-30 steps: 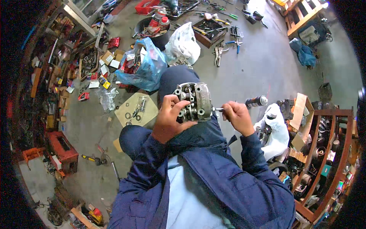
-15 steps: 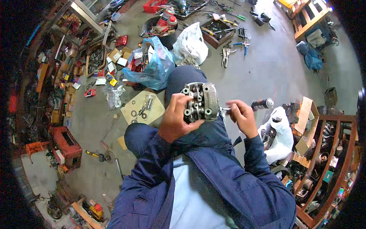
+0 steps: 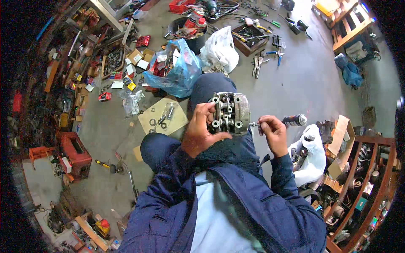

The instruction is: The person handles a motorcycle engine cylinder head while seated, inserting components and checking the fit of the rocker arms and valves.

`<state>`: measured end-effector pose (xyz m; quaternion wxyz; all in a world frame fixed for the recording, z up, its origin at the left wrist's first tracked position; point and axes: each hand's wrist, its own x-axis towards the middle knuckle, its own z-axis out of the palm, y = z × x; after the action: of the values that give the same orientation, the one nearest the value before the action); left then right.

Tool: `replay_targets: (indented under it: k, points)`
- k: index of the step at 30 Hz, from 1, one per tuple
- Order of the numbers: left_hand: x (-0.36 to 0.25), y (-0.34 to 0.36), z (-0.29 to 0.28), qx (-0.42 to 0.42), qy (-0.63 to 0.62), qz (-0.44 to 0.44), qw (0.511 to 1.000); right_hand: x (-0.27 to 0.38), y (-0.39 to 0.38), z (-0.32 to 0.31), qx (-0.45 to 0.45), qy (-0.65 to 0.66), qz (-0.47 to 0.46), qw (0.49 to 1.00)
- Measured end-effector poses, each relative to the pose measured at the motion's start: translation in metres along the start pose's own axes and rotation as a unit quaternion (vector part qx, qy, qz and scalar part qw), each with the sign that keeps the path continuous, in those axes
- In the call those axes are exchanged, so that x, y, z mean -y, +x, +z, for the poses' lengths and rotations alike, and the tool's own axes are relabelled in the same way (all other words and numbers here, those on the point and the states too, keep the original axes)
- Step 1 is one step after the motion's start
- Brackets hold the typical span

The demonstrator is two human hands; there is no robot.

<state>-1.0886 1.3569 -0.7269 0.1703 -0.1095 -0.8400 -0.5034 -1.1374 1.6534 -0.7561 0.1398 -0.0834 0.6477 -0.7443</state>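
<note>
A metal engine cylinder head [image 3: 231,113], with rocker arms and round bolt holes on its face, rests on my raised thigh. My left hand [image 3: 200,130] grips its left side, fingers along the edge and thumb beneath the lower edge. Close to the right side of the cylinder head, my right hand [image 3: 273,131] pinches a small metal rod-like part [image 3: 254,124]. The inner end of that part meets or nearly meets the casting; its exact kind is too small to tell.
Left of my legs lies a cardboard sheet [image 3: 177,114] with rings and small metal parts. A blue plastic bag [image 3: 179,76] and white bag [image 3: 219,50] stand ahead. Pliers [image 3: 258,65] and a spray can [image 3: 295,120] lie right. A brown rack [image 3: 365,185] holds parts.
My left fingers have slid from the top face to the left side of the cylinder head. My right fingers have closed more around the small metal part. The whole view has shifted slightly.
</note>
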Motion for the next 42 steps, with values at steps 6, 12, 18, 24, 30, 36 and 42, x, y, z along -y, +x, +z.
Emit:
replay_targets:
  k: [6, 12, 18, 24, 30, 36, 42]
  points:
    - [-0.014, 0.002, -0.007, -0.033, 0.113, 0.047, 0.992, -0.089, 0.012, -0.039, -0.185, 0.060, 0.079, 0.978]
    - [0.014, -0.010, 0.005, -0.030, 0.019, -0.050, 0.998, -0.277, -0.012, -0.071, -0.220, -0.133, 0.275, 0.926]
    - [0.003, 0.000, 0.019, 0.071, -0.025, -0.109, 0.991, -0.311, -0.006, -0.105, -0.126, -0.439, 0.207, 0.865]
    - [-0.004, -0.011, 0.000, 0.053, 0.009, -0.060, 0.997, -0.056, 0.033, 0.018, -0.087, -0.108, 0.059, 0.989]
    - [-0.007, -0.007, 0.012, 0.035, -0.035, 0.031, 0.998, 0.030, -0.003, 0.040, 0.058, -0.052, 0.040, 0.996]
    - [-0.010, -0.006, 0.013, 0.039, -0.031, 0.046, 0.998, 0.037, -0.004, 0.041, 0.075, -0.201, -0.023, 0.976]
    - [-0.008, -0.005, 0.014, 0.049, -0.044, 0.036, 0.997, 0.040, -0.004, 0.044, 0.058, -0.172, -0.039, 0.983]
